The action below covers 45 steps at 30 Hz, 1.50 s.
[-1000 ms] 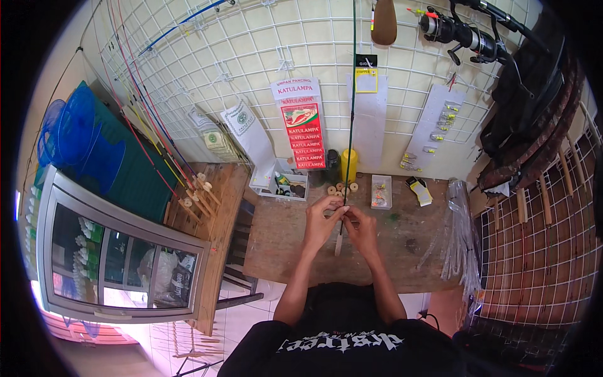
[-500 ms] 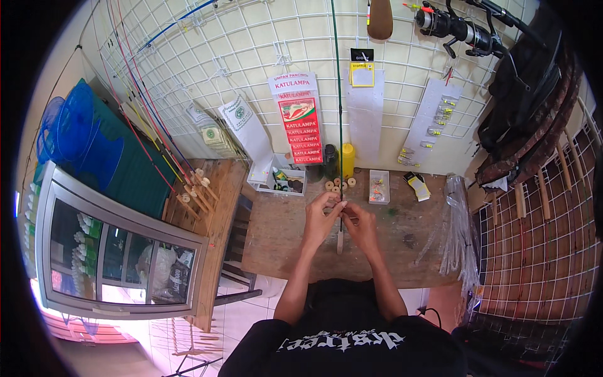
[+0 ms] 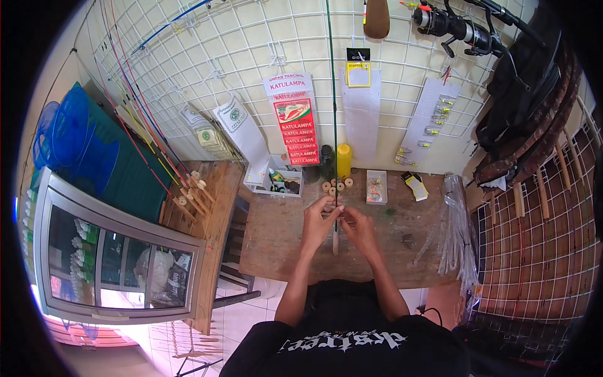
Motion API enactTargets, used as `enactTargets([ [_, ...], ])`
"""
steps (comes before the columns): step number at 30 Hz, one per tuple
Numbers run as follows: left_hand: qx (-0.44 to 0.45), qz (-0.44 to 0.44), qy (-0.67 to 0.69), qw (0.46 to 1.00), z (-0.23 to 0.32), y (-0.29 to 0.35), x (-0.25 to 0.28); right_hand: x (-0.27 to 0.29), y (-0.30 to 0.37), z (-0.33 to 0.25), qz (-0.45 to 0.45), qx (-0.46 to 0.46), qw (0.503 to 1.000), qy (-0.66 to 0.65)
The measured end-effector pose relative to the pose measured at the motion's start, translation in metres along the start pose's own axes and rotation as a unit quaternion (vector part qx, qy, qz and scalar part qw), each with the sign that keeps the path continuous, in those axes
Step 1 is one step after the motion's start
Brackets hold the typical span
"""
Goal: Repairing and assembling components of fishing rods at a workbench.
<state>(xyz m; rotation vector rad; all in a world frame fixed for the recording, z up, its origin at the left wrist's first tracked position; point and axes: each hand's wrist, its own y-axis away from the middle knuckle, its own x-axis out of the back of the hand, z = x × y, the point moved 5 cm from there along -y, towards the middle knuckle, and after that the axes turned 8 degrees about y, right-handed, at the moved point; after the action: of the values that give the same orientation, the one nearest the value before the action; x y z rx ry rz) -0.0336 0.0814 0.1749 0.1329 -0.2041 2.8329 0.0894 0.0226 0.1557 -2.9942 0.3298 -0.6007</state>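
Pointing away from the person, the thin dark green rod [image 3: 334, 119] has its long axis running nearly straight up the view, its far end leaning slightly left and leaving at the upper edge. The yellow bottle [image 3: 343, 161] serves as the landmark. The rod passes along the bottle's left edge in the view; its lower portion lies nearer the person than the bottle, above the wooden table [image 3: 282, 242]. A pale piece [image 3: 335, 244] lines up with the rod's lower end.

Both forearms enter from the person's side and converge toward the rod. The left hand [image 3: 318, 224], nearer than the bottle and to its left, pinches the rod between thumb and fingertips. The right hand [image 3: 359, 229], nearer and to the bottle's right, pinches at the same spot, remaining fingers curled. Detail between the fingertips is too small to tell.

Cork rings [image 3: 348, 183] lie just on the near side of the bottle; a white box [image 3: 376, 188] lies to its right.
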Motion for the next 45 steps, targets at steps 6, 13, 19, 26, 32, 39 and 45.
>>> enactTargets([
  [6,0.027,-0.001,0.006,1.000,0.000,0.006,0.000,0.001,0.000,0.010,-0.026,0.000,1.000,0.011],
  [13,0.055,-0.024,0.009,0.998,-0.019,0.008,0.003,0.000,0.003,0.030,-0.094,-0.029,0.994,0.040],
  [19,0.081,-0.024,0.010,0.996,-0.034,0.009,0.005,-0.008,0.001,0.053,-0.131,-0.040,0.989,0.063],
  [26,0.077,-0.024,0.018,0.997,-0.035,0.011,0.011,-0.011,0.003,0.070,-0.139,-0.075,0.985,0.065],
  [32,0.078,-0.058,0.026,0.995,-0.042,0.015,0.013,-0.019,-0.005,0.098,-0.193,-0.152,0.969,0.004],
  [39,0.104,-0.066,0.037,0.992,-0.061,0.023,0.007,-0.050,-0.065,0.154,-0.149,-0.007,0.970,0.191],
  [45,0.110,-0.070,0.047,0.990,-0.062,0.027,0.003,-0.060,-0.106,0.162,-0.056,0.085,0.937,0.335],
])
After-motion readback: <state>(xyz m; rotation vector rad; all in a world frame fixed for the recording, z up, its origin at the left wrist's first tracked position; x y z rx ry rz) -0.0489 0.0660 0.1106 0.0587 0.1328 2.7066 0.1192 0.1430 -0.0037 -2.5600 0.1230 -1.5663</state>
